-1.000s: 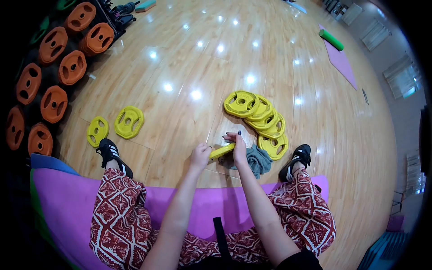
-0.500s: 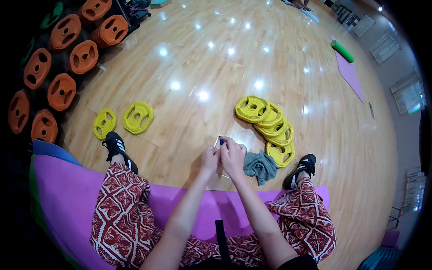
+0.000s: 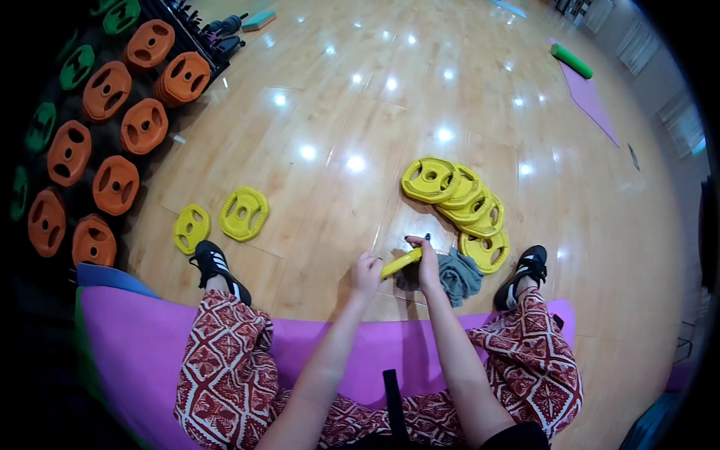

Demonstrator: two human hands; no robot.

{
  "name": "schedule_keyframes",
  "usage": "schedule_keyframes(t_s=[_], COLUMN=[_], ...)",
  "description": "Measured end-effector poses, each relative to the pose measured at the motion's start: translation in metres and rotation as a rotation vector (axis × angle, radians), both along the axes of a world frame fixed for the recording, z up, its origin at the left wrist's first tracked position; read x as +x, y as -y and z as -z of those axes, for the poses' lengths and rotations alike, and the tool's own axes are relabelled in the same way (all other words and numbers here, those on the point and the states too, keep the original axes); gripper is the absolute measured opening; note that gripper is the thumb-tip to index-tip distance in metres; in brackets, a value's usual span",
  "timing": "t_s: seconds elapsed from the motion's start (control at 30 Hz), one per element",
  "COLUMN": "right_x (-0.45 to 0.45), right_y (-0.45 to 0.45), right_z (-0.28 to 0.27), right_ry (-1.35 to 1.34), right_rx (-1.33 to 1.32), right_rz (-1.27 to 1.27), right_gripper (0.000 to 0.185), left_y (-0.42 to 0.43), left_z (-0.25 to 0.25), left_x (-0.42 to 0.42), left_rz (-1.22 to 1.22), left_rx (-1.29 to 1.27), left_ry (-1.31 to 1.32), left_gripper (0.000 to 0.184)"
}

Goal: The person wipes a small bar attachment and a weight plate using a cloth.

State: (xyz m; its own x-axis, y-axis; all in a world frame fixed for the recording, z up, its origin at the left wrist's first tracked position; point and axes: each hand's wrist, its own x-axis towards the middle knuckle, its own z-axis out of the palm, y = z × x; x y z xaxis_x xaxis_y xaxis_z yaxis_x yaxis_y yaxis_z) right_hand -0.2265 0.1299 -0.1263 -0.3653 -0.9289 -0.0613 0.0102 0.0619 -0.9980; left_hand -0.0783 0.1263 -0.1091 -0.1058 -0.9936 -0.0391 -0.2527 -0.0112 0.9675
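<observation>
My left hand [image 3: 365,273] is clamped on one end of a yellow weight plate [image 3: 402,262], and my right hand [image 3: 427,268] grips the other. The plate shows edge-on, tilted, between my 2 hands and in front of the purple mat [image 3: 315,346]. A grey cloth [image 3: 460,279] lies just beside my right hand, near 5 overlapping plates [image 3: 472,207]; 2 more plates [image 3: 244,214] lie near my left shoe [image 3: 219,271].

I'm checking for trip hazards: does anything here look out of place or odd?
Nothing looks spilled or clearly damaged. A crumpled grey cloth lies on the wooden floor by the right hand, and the yellow plates beyond it overlap in a curved fan rather than a square stack; both could catch a foot.
</observation>
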Motion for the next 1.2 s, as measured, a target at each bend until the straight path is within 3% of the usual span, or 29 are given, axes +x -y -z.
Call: schedule_keyframes(t_s=[0.2,0.3,0.37,0.4,0.43,0.5,0.53,0.57,0.63,0.77,0.83,0.97,1.03,1.07,1.2], right_x=[0.034,0.066,0.075,0.074,0.069,0.061,0.062,0.061,0.06,0.047,0.039,0.005,-0.01,-0.018,-0.015], right_y=[0.0,-0.006,-0.006,-0.003,-0.001,0.001,0.003,0.004,0.004,0.001,0.003,0.01,0.01,0.006,-0.003], right_z=[-0.038,-0.077,-0.081,-0.084,-0.085,-0.085,-0.08,-0.078,-0.078,-0.07,-0.067,-0.036,-0.019,-0.016,-0.008], right_ry=[0.052,-0.565,-0.54,-0.601,-0.594,-0.84,-0.859,-0.857,-0.861,-0.948,-0.874,-0.68,0.138,0.206,0.172], right_rx=[-0.166,-0.262,-0.226,-0.27,-0.258,-0.305,-0.391,-0.383,-0.394,-0.398,-0.383,-0.141,0.06,0.155,0.06], right_rz=[0.153,0.028,-0.246,-0.196,-0.182,-0.223,-0.178,-0.157,-0.144,-0.099,-0.062,-0.129,-0.137,-0.212,-0.179], right_gripper=[0.03,0.02,0.018,0.017,0.017,0.019,0.021,0.021,0.021,0.02,0.022,0.027,0.039,0.046,0.047], left_y=[0.004,0.004,0.001,0.0,0.002,0.008,0.007,0.009,0.009,0.0,-0.002,-0.012,-0.012,-0.012,-0.011], left_z=[0.025,0.022,0.009,0.008,0.017,0.024,0.013,0.014,0.015,0.006,0.029,0.014,0.019,0.023,0.025], left_x=[0.0,0.001,0.001,0.001,0.001,0.001,-0.001,0.001,0.004,-0.002,-0.002,-0.006,-0.006,-0.004,-0.001], left_rz=[-0.063,-0.058,-0.077,-0.087,-0.075,-0.101,-0.174,-0.155,-0.032,-0.012,-0.018,0.04,0.053,0.068,0.085], left_rx=[-0.012,-0.013,0.19,0.296,0.307,0.267,0.432,0.438,0.332,0.361,-0.004,-0.011,-0.061,-0.112,-0.105], left_ry=[0.005,0.06,-0.321,-0.51,-0.499,-0.537,-0.717,-0.707,-0.374,-0.248,-0.088,-0.103,-0.09,-0.065,-0.047], left_gripper=[0.02,0.022,0.023,0.027,0.027,0.028,0.029,0.029,0.032,0.032,0.028,0.017,0.018,0.019,0.018])
